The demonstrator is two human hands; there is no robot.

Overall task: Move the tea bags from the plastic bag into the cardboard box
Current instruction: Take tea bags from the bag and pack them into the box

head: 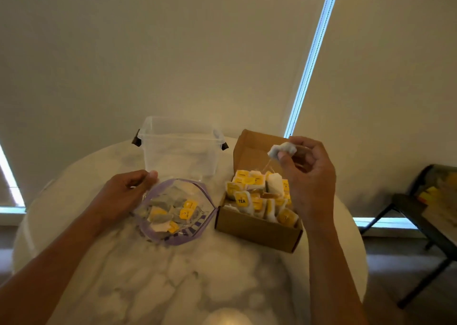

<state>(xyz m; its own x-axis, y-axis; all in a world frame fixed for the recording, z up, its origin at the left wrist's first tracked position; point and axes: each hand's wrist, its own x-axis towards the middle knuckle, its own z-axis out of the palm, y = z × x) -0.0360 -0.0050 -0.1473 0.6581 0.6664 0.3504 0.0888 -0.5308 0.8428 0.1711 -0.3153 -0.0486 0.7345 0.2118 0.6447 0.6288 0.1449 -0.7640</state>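
Right hand (310,176) is up, thumb and fingers pinched tight on one crumpled white tea bag (282,149), with the other fingers curled loosely behind it. The bag hangs in the air over the back of the cardboard box (257,228), in front of the raised lid flap (248,146), and its thin string (268,164) trails down toward the contents. Below it the box sits open and crowded: packed tea bags (257,197) stand on edge in rows, yellow tags showing, one tag reading TEA. Over on the other side, the left hand (126,188) rests low on the table with curled fingers and thumb gripping the far rim of the plastic bag (184,237). That purple zip rim is spread into a wide oval mouth. Inside lie a few loose tea bags (173,212), flat and jumbled, several yellow tags among them. The bag's right corner comes just up against the box's left front corner. Behind the two stands a clear tub (180,149) with dark latches on its sides, lid off. Everything sits on a round marble table (197,280). Off to the right, well apart, stands a piece of dark-framed furniture (430,216), too blurred to make out further.
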